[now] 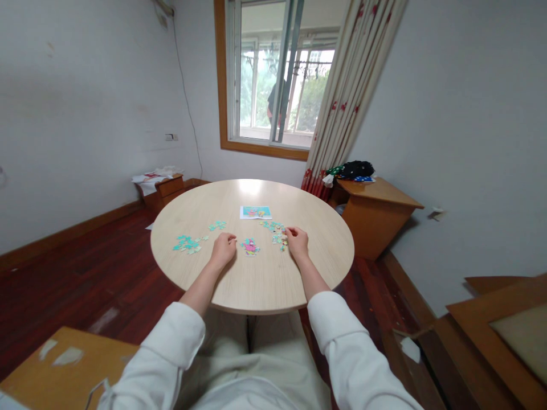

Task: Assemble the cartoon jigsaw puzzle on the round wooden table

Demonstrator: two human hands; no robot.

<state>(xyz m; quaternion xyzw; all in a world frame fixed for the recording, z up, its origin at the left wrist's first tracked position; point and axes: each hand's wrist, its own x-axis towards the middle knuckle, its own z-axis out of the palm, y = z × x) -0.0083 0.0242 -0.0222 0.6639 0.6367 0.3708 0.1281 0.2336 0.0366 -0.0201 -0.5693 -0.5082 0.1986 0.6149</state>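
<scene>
A partly joined jigsaw puzzle (250, 247) with a pink figure lies on the table between my hands. My left hand (224, 249) rests just left of it, fingers curled together; whatever they hold, if anything, is too small to make out. At the right-hand heap of loose puzzle pieces (280, 238), my right hand (298, 241) has its thumb and forefinger pinched on what looks like a puzzle piece. Beyond the joined part lies a picture card (255, 212) with cartoon figures on turquoise. Turquoise puzzle pieces (187, 245) are spread to the left, with a smaller group (217, 225) behind them.
The round, pale wooden table (252, 290) stands before me. Behind it on the right is a wooden cabinet (371, 205) with dark cloth on top; a low cabinet (168, 187) with papers stands back left. A person (276, 102) is visible through the window.
</scene>
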